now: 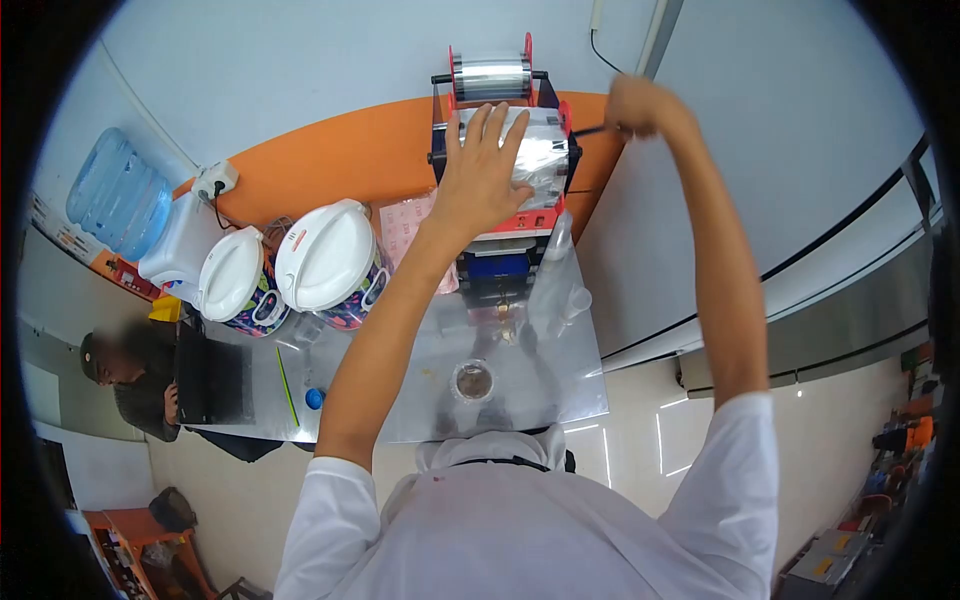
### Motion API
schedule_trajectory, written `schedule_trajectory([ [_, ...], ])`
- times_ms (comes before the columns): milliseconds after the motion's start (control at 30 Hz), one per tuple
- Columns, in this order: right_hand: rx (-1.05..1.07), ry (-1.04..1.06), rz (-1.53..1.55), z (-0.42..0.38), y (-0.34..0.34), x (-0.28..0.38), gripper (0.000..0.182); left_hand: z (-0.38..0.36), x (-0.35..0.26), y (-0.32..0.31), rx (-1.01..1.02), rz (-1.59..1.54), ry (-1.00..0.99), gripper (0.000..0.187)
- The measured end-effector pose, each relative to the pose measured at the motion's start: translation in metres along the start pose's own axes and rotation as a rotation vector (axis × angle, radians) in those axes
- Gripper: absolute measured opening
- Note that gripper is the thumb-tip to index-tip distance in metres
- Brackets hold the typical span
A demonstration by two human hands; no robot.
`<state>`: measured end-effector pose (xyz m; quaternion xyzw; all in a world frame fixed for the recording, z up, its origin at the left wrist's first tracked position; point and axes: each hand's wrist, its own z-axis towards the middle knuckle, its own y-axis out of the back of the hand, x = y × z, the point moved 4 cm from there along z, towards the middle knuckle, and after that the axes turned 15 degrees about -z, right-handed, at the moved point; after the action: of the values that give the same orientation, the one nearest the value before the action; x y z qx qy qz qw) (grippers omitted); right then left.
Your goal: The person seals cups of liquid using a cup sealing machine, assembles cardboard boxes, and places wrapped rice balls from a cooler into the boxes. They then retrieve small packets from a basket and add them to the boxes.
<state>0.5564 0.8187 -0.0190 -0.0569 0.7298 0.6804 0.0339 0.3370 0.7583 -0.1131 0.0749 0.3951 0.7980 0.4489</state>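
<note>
A cup sealing machine (515, 221) in red and black stands on the metal table, by the orange wall panel. Spread and flat, the fingers of my left hand (485, 175) rest against its shiny silver front. Above them a roll of film (492, 78) sits between red discs. My right hand (642, 108) is closed around the end of a dark lever (590, 131) on the machine's right side; slight blur softens this hand. A blue part (498, 265) shows low in the machine. Nearer me, a round clear cup (474, 380) with brown contents stands on the table.
Two white-lidded containers (325, 255) stand left of my arm, near a pink sheet (402, 222). A green straw (288, 387), a blue cap (315, 399) and a black laptop (212, 375) lie further left, with a person (140, 390) beside it. Clear cups (575, 300) lie right of the machine.
</note>
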Motion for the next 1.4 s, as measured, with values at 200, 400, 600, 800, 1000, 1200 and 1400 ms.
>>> schedule_trajectory([
  [200,0.439,-0.115,-0.111,0.121,0.065,-0.017,0.030,0.004,-0.003,0.003,0.063,0.004,0.047,0.099],
  [400,-0.018,-0.005,0.936,0.172,0.068,-0.076,0.049,0.022,-0.002,0.020,0.310,-0.073,0.178,0.101],
  [600,-1.053,-0.239,1.310,-0.077,-0.125,-0.007,0.031,0.098,0.024,0.032,0.591,0.021,0.231,0.110],
  [800,-0.121,-0.346,1.770,-0.090,-0.451,0.157,0.023,0.089,0.054,-0.008,0.909,-0.417,0.420,0.112],
  [1000,0.115,-0.676,2.172,-0.018,-0.464,0.182,0.030,0.073,0.043,0.001,0.635,-0.309,0.279,0.112],
  [1200,0.003,-0.623,2.192,0.004,-0.459,0.186,0.014,0.061,0.027,0.001,0.560,-0.133,0.228,0.105],
  [1400,0.011,-0.604,2.239,-0.007,-0.454,0.183,0.005,0.044,0.018,-0.001,0.384,-0.070,0.130,0.102],
])
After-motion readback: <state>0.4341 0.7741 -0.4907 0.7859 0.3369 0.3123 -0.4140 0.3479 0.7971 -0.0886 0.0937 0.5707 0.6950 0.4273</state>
